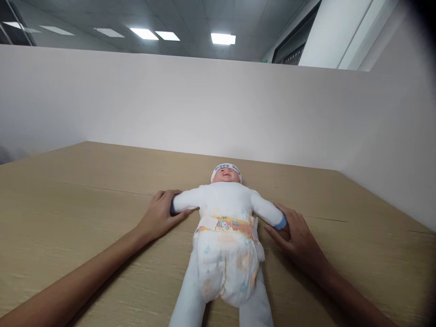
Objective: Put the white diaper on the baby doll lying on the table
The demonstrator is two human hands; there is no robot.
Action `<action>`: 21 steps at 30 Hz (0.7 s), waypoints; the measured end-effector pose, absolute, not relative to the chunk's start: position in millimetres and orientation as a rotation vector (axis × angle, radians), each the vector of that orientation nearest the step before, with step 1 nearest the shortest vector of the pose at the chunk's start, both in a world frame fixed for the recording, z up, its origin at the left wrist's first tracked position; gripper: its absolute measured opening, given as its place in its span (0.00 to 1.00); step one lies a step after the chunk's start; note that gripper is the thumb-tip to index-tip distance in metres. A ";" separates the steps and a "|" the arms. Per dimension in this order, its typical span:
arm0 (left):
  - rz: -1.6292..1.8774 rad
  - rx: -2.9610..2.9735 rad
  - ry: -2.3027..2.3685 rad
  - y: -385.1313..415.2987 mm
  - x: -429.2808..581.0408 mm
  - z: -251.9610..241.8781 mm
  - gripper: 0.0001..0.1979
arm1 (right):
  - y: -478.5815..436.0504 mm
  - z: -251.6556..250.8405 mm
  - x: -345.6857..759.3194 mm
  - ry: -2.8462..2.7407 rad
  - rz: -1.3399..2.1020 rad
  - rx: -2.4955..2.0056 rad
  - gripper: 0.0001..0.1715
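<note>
A baby doll (pixel 227 200) in a white long-sleeved top and a white cap with blue lettering lies on its back, head away from me. Around its waist is a printed diaper (pixel 226 259) with an orange and yellow front band. The lower legs run out of the bottom of the picture. My left hand (pixel 165 211) grips the end of the doll's arm at the dark blue cuff, thumb below the sleeve. On the other side, my right hand (pixel 296 231) closes round the other arm's end by the blue cuff (pixel 281 222). Both doll arms are spread outward; its hands are mostly hidden.
The doll rests on a wide wooden tabletop (pixel 85 204) with thin seam lines. A white partition (pixel 170 104) rises along the back edge, and another wall stands at the right. Ceiling lights show above.
</note>
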State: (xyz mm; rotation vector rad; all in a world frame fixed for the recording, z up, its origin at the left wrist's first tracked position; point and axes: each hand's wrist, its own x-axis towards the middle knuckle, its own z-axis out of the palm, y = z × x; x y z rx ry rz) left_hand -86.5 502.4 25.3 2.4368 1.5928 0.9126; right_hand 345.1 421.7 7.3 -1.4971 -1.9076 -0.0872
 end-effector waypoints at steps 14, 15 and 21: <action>0.963 1.878 1.754 430.4 -22.9 59.5 0.23 | 394.3 38.4 266.7 -1.647 0.289 -1.695 0.15; 0.981 1.833 1.752 412.5 -18.3 67.5 0.23 | 385.1 44.8 263.4 -1.647 0.306 -1.676 0.15; 1.029 1.954 1.476 240.6 -59.1 99.9 0.23 | 274.2 89.0 306.9 -1.728 0.522 -1.410 0.24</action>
